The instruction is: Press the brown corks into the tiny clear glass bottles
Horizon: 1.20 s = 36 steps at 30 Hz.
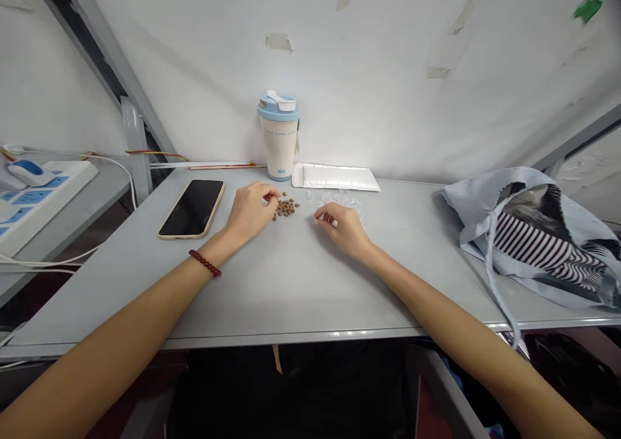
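Note:
A small pile of brown pellets point(286, 207) lies on the grey table. My left hand point(252, 211), with a dark red bead bracelet point(205, 264) on the wrist, rests at the pile's left edge. Its fingers are curled, thumb and forefinger close together; whether a pellet is between them I cannot make out. To the right are scattered small clear pieces point(345, 200), like beads or crystals. My right hand point(343, 227) is just in front of them, fingertips pinched and pointing left. Anything in that pinch is too small to name.
Behind the pellets stands a lidded cup point(280, 138), beside a flat white packet point(334, 177). A phone point(192, 209) lies to the left. An open cloth bag point(533, 232) sits at right. A power strip point(43, 193) with cables is far left.

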Available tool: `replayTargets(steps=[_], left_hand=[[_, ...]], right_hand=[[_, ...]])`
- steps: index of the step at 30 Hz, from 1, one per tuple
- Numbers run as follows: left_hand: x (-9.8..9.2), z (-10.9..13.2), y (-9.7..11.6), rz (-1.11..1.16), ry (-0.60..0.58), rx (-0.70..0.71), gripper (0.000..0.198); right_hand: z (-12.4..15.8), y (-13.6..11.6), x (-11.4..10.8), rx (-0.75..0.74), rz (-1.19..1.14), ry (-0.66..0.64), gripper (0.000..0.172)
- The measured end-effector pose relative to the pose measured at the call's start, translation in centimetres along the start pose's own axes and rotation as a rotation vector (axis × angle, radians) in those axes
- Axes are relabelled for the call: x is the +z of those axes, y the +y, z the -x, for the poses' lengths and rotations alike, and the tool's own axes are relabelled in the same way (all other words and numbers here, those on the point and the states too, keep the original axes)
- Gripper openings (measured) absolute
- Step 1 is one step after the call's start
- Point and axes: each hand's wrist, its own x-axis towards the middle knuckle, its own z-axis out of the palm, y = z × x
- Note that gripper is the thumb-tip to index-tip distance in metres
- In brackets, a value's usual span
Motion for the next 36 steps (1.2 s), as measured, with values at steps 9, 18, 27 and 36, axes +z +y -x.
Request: replayTargets(steps=[9,18,27,36], left_hand=[[0.1,-0.2,0.0,0.015,-0.016,-0.081,0.020],[-1.5,-0.8,-2.3,-0.063,-0.276,-0.177,0.022],[-0.9,-0.4,-2.0,-0.024,-0.338,-0.120,0.013],[-1.0,0.2,1.4,0.462,-0.413,-0.212,0.011]], right_hand=[[-0.3,1.0,0.5,-0.014,0.000,0.076,0.011],[-1.1,1.4,-3.5,0.046,0.083,-0.032,0.007],[-0.7,1.3,-3.2,0.068,0.250,-0.169,0.015],[-0.4,-0.2,-2.9,0.107,-0.054,-0.002,0.013]])
